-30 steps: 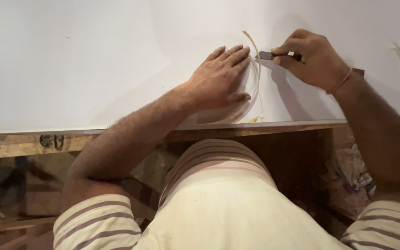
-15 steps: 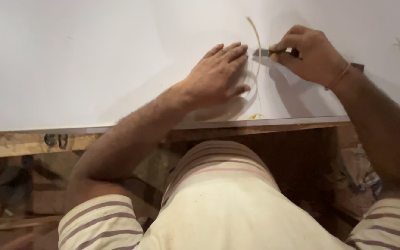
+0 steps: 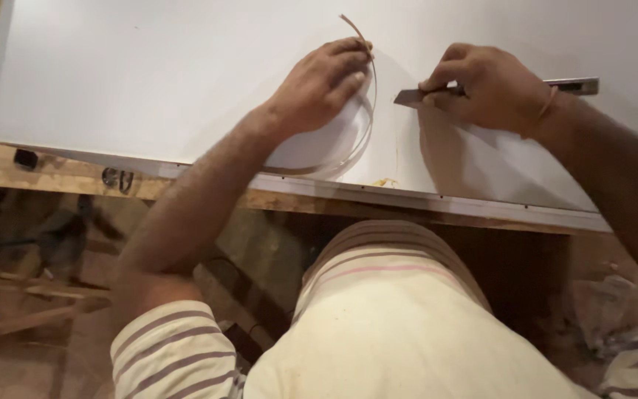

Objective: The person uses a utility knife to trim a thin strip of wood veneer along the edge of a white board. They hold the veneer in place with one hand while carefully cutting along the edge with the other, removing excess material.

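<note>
A large white laminate sheet (image 3: 149, 81) lies flat over a wooden board. My left hand (image 3: 320, 85) presses down on it, fingers spread, on top of a thin curled strip (image 3: 368, 111) of laminate that loops around the hand. My right hand (image 3: 485, 85) grips a flat metal blade tool (image 3: 409, 96), its tip resting on the sheet just right of the left fingertips. A thin band circles the right wrist.
The wooden board's front edge (image 3: 422, 210) runs under the sheet near my body. Small screws or hardware (image 3: 116, 177) lie on the bare wood at left. Dark workshop floor with clutter sits below.
The view has shifted so that both hands sit lower in it. The right hand and blade have moved apart from the left fingertips, and the curled strip stands out more.
</note>
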